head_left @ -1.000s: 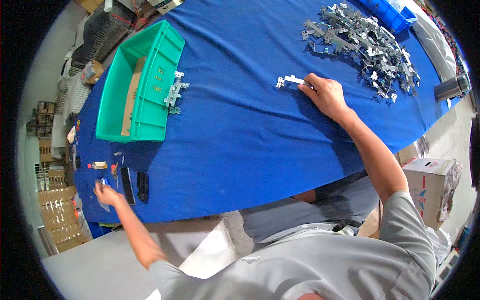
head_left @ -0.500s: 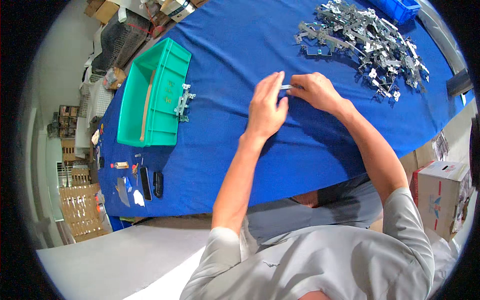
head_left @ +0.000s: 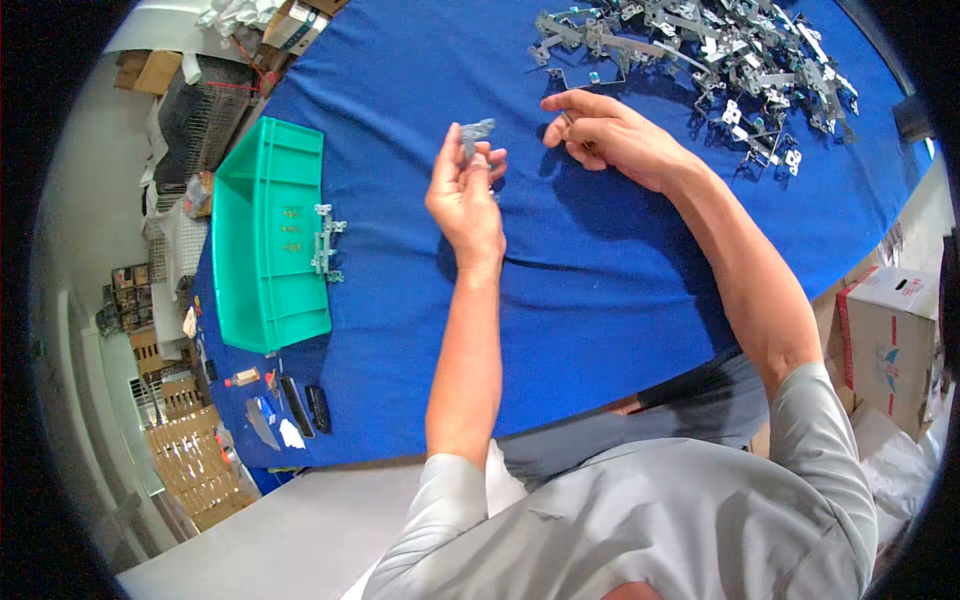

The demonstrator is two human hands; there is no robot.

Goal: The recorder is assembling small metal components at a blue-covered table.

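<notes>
My left hand (head_left: 468,205) is raised over the blue cloth, its thumb and fingers closed on a small grey metal bracket (head_left: 478,132) that sticks up past the fingertips. To the right, apart from it, is my right hand (head_left: 622,140). Its index finger points left and the other fingers curl in; a small sliver shows between them, too small to name. Several metal brackets (head_left: 325,245) stand in a row against the right side of the green plastic bin (head_left: 268,235). A big heap of metal brackets (head_left: 715,60) lies beyond my right hand.
The blue cloth (head_left: 400,330) covers the table. Near its left front edge lie a phone (head_left: 297,405), a black case (head_left: 318,408), a small bottle (head_left: 242,377) and scraps. A cardboard box (head_left: 890,345) stands to the right, below the table edge.
My hands have come apart: the left moved left with the bracket now upright in its fingers, the right stayed to the right. The view has shifted, so bin and heap appear displaced.
</notes>
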